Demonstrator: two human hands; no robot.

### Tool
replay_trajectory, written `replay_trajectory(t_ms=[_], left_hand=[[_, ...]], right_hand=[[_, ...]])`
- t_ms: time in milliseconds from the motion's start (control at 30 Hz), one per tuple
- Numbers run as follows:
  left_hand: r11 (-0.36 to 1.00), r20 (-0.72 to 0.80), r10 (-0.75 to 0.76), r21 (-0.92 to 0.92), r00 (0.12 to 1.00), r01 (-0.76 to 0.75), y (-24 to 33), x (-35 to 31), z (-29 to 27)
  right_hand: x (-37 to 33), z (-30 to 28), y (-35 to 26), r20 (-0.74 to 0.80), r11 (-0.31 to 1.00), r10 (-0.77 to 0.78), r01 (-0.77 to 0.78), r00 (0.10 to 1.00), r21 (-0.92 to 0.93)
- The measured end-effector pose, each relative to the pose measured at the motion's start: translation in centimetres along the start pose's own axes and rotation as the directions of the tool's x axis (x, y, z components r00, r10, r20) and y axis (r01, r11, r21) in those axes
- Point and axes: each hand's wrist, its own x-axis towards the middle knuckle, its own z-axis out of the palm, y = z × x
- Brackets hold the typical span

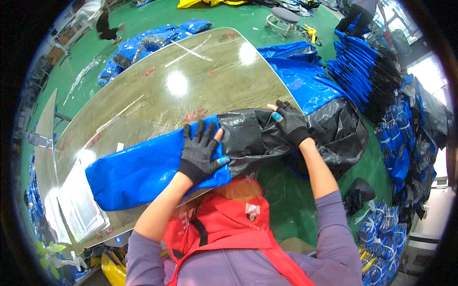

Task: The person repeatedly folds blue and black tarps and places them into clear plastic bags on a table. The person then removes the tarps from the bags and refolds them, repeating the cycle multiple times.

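A long blue and black plastic tarp piece (138,169) lies folded in a strip along the near edge of the table. On its blue part, close to the seam with the black part, my left hand (199,148) rests flat with fingers spread. My right hand (291,123) lies over the black part (245,138) at the table's right corner, fingers stretched out and pressing on it. Both hands wear dark gloves with some bare fingertips, and blue tape wraps a digit on each. Beyond my right hand, crumpled black sheeting (341,136) hangs off the table edge.
The wood-patterned table (214,78) has a clear cover. White plastic bags (81,205) lie at its left end. More blue sheeting (300,71) drapes by the right edge. Blue and black bundles (355,66) stand at the right; a stool (284,16) is at the back.
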Motion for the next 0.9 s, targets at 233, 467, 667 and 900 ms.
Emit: replay_trajectory(t_ms=[233,467,667,900], left_hand=[[0.977,0.113,-0.087,-0.183,0.99,0.107,4.0,5.6,0.8],[0.997,0.022,-0.034,-0.073,0.999,0.035,3.5,5.2,2.4],[0.709,0.304,-0.024,-0.666,0.952,0.231,3.8,3.7,-2.3],[0.842,0.032,-0.045,-0.537,0.998,0.055,-1.7,-7.9,-12.9]], right_hand=[[-3.1,6.1,5.4,-0.711,0.992,0.011,-0.095,0.703,-0.078],[-8.3,6.4,-2.4,-0.23,-0.026,0.695,0.344,0.681,0.939],[-5.6,3.0,-14.5,-0.539,0.856,-0.246,0.441,0.806,0.27],[-6.5,4.4,-17.7,0.002,0.828,-0.546,0.54,0.838,0.149]])
